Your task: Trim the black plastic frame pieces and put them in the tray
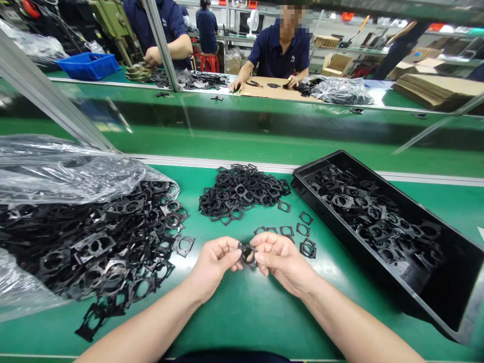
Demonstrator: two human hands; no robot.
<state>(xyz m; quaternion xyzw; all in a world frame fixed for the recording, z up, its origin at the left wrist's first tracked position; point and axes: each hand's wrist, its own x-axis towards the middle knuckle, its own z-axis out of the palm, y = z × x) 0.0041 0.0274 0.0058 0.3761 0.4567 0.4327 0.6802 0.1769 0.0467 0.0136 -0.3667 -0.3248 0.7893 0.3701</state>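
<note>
Between my two hands is a small black plastic frame (248, 255) with a round hole. My left hand (217, 260) pinches its left edge with thumb and fingers. The right edge is pinched by my right hand (282, 259). Whether one part or two stacked parts are held, I cannot tell. Just beyond my right hand lie several loose thin black frames (303, 229) on the green table. Behind them sits a heap of similar thin frames (245, 191). To the left, a large pile of black plates with round holes (113, 257) spills from a clear plastic bag (75, 176).
A black tray (363, 247) holding many black parts stands at the right. Metal rails and a green conveyor belt (264, 121) cross behind the table. Beyond it, co-workers in dark shirts sit by a blue bin (88, 65), piled parts and stacked cardboard (440, 91).
</note>
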